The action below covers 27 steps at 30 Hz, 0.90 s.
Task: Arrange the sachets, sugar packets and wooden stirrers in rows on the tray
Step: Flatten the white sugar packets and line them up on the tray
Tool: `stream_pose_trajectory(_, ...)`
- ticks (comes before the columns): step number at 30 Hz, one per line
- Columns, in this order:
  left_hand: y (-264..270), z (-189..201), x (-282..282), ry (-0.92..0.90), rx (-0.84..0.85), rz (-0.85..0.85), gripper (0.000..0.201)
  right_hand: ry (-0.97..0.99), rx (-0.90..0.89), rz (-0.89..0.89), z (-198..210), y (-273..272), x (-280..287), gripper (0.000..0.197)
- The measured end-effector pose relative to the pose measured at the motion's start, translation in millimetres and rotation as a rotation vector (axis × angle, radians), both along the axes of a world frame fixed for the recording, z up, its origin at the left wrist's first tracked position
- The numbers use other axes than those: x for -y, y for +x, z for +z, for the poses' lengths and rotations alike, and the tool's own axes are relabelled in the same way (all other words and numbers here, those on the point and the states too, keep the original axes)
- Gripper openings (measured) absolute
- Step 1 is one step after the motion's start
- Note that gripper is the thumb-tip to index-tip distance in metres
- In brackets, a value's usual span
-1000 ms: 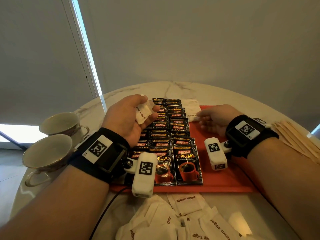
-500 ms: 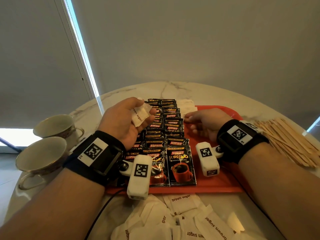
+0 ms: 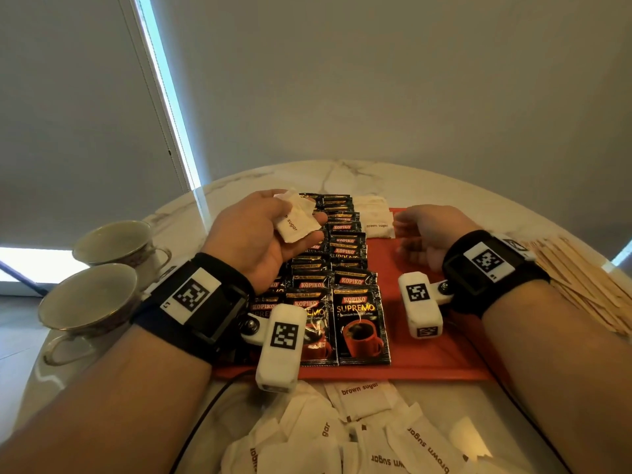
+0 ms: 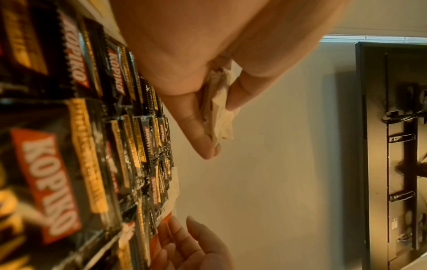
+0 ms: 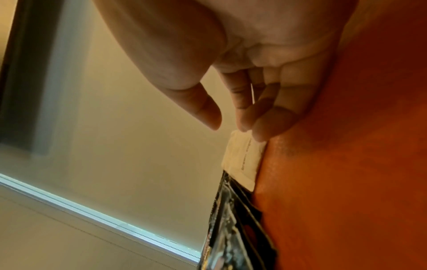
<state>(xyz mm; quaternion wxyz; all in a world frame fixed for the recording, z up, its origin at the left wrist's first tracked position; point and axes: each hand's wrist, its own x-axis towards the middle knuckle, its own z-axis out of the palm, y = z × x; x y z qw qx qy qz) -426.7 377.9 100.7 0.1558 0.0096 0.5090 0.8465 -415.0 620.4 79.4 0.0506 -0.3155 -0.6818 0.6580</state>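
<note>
My left hand (image 3: 273,230) is raised over the coffee sachets and grips a small bunch of white brown sugar packets (image 3: 294,223) between thumb and fingers; the left wrist view shows the packets (image 4: 217,109) crumpled in that grip. Black Kopiko coffee sachets (image 3: 345,268) lie in two overlapping columns on the left part of the red tray (image 3: 444,366). At the tray's far end lie white sugar packets (image 3: 374,218). My right hand (image 3: 415,230) hovers just right of them with relaxed fingers, holding nothing; its fingertips (image 5: 261,131) reach the near packet's (image 5: 242,159) edge.
Loose brown sugar packets (image 3: 362,436) are heaped on the marble table in front of the tray. A pile of wooden stirrers (image 3: 588,282) lies to the right of the tray. Two teacups (image 3: 89,295) stand at the left edge. The tray's right half is bare.
My right hand has drawn back to the right, off the sugar packet at the tray's far end. The left hand keeps its hold on the packets and has barely moved.
</note>
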Motion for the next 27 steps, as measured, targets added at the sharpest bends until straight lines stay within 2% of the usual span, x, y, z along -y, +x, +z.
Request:
stream_pose_trajectory(3, -1.8, -3.6, 0.6, -0.016, -0.018, -0.009, 0.020, -0.004, -0.021, -0.010, 2.4, 0.3, 0.9, 0.006)
stream_pose_trajectory(6, -1.7, -5.5, 0.3, -0.045, -0.053, -0.019, 0.014, 0.011, -0.151, -0.020, 11.1, 3.3, 8.3, 0.012)
stream_pose_trajectory(9, -1.7, -6.2, 0.3, -0.019, -0.065, 0.030, 0.024, 0.041, -0.295, 0.233, 29.0, 13.5, 30.7, 0.030)
stream_pose_trajectory(11, 0.1, -5.7, -0.2, 0.011, -0.081, 0.066, 0.030, 0.110, -0.295, 0.449, 39.5, 22.7, 49.5, 0.045)
stream_pose_trajectory(13, 1.6, -5.5, -1.2, 0.030, -0.108, 0.097, 0.033, 0.269, -0.253, 0.559, 42.6, 28.5, 63.2, 0.053)
stream_pose_trajectory(15, 2.5, -4.9, -1.9, 0.055, -0.134, 0.114, 0.033, 0.340, -0.268, 0.576, 41.3, 30.3, 68.6, 0.039)
stream_pose_trajectory(18, 2.4, -3.4, -0.8, 0.044, -0.145, 0.086, 0.037, 0.168, -0.362, 0.468, 43.1, 29.0, 66.0, 0.015)
stream_pose_trajectory(21, 5.8, -3.3, -2.3, 0.009, -0.154, 0.025, 0.035, 0.020, -0.459, 0.364, 45.7, 26.7, 64.0, 0.009)
stream_pose_trajectory(27, 7.5, -1.4, -3.1, -0.025, -0.133, 0.098, 0.014, 0.116, -0.458, 0.460, 42.1, 29.9, 70.6, 0.009)
